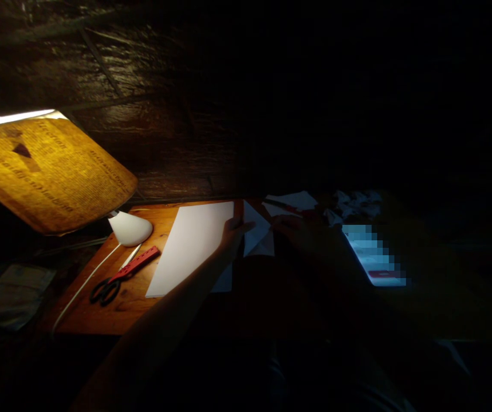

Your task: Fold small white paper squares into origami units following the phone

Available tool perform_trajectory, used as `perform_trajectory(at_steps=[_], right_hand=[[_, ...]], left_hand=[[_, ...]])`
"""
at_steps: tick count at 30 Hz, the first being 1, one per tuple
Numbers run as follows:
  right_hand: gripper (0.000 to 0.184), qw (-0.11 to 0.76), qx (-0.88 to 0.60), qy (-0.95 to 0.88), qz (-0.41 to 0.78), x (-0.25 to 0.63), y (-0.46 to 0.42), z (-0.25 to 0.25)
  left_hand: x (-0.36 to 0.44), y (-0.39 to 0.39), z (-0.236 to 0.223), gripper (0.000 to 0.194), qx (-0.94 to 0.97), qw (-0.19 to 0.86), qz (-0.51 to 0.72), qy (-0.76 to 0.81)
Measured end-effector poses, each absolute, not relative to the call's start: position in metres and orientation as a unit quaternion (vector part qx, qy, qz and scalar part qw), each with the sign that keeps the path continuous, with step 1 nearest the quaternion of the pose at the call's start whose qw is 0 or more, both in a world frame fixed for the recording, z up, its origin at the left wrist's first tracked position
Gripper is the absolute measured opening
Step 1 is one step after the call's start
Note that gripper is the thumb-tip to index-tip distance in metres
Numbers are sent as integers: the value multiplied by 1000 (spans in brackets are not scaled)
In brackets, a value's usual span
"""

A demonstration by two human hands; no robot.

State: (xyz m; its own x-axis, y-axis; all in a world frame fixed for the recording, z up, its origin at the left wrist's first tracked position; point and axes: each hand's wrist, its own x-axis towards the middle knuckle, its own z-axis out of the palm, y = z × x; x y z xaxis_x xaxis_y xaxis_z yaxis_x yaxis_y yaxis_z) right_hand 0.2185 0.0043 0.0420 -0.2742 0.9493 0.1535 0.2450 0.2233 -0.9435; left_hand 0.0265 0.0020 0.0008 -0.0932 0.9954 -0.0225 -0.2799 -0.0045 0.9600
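Note:
A small folded piece of white paper, with slanting creases and a pointed flap, is held up between my hands over the dark middle of the table. My left hand pinches its left edge, thumb on the near face. At its right edge my right hand is closed on the paper, though deep shadow hides most of those fingers. Under my left forearm lies a larger white sheet of paper, flat on the wooden table.
Scissors with black handles and a red part lie left of the sheet, by a white stick-like item. A lit lamp stands behind. Rightward are a glowing phone, crumpled pieces and more paper.

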Motion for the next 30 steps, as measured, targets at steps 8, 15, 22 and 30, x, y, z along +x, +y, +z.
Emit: perform_trajectory(at_steps=[8,15,22,30], right_hand=[[17,402,-428,-667,458,216,8,34],[16,417,-431,-658,456,214,7,32],[21,370,-448,-704,409,213,-5,49],[17,320,-445,-778,308,218,-11,59]], left_hand=[[25,3,-3,31,411,531,590,449],[23,5,-9,29,410,538,585,448],[24,4,-3,32,457,530,549,457],[22,4,-6,32,512,501,489,497]])
